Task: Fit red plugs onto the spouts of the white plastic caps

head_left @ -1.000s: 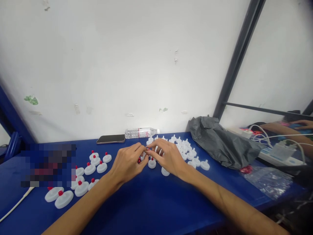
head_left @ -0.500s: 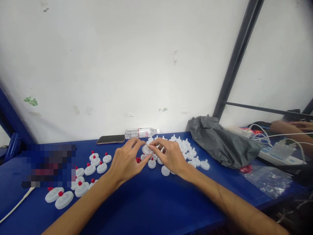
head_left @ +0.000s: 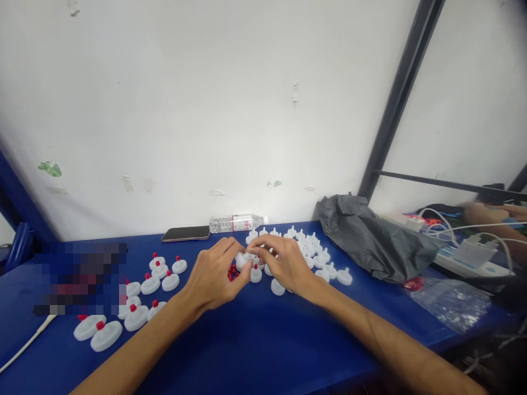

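left hand [head_left: 216,274] and right hand [head_left: 284,262] both grip a white lid [head_left: 242,260] over the blue table [head_left: 247,340], kinda blocking the red bits [head_left: 233,271], phone [head_left: 186,233] and bottle [head_left: 237,223] behind, dark bag [head_left: 370,238] off right

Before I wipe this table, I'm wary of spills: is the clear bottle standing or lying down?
Lying down: the bottle stretches sideways along the wall, its white cap at the right end.

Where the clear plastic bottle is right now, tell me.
Head view, centre: the bottle lies on its side along the white wall, just right of the flat black phone.
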Tool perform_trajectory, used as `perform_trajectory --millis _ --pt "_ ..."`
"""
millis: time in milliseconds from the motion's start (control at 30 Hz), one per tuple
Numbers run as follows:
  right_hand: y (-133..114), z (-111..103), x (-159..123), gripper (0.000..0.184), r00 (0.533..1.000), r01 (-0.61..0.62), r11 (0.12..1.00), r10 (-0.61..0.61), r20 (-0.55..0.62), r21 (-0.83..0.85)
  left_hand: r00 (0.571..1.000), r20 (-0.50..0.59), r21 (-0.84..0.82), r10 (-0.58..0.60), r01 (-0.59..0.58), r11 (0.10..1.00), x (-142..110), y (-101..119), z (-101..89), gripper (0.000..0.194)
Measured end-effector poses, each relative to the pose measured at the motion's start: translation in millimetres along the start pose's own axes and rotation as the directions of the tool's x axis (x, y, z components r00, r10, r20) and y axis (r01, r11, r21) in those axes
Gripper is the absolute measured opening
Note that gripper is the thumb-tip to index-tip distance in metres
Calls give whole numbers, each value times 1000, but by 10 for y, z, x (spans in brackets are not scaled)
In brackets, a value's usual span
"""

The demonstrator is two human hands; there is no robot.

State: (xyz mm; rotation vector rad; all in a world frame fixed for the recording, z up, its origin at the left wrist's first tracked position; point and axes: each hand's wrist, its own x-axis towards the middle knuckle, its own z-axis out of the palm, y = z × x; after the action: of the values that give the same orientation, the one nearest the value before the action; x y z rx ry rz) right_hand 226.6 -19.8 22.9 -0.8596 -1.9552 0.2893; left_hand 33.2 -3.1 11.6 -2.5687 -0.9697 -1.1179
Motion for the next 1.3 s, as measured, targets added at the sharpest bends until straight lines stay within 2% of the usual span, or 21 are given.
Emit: perform_trajectory --millis 233,567,933,1033,1167,1300 --pt "-89 -3 -19 18 986 -133 978 147 78 -162 1000 -10 55 26 -25 998 6 -2 1 13" --pt "-102 -20 -17 28 977 -136 970 165 133 -203 1000 3 104 -9 9 995 8 2 1 21" --pt "-120 -25 -14 17 968 -131 973 167 187 -192 991 21 130 -130 127 983 23 -24 14 32" --pt "-98 -18 -12 21 971 -110 968 153 185 -224 988 38 135 -148 141 981 30 -15 16 37" --pt "-49 5 -24 31 977 -21 947 87 193 -319 985 54 121 -162 155 981 31 3 21 36" --pt "-20 26 -38 31 979 44 938 30 204 -345 984 68 108 -164 156 982 26 6 5 36"
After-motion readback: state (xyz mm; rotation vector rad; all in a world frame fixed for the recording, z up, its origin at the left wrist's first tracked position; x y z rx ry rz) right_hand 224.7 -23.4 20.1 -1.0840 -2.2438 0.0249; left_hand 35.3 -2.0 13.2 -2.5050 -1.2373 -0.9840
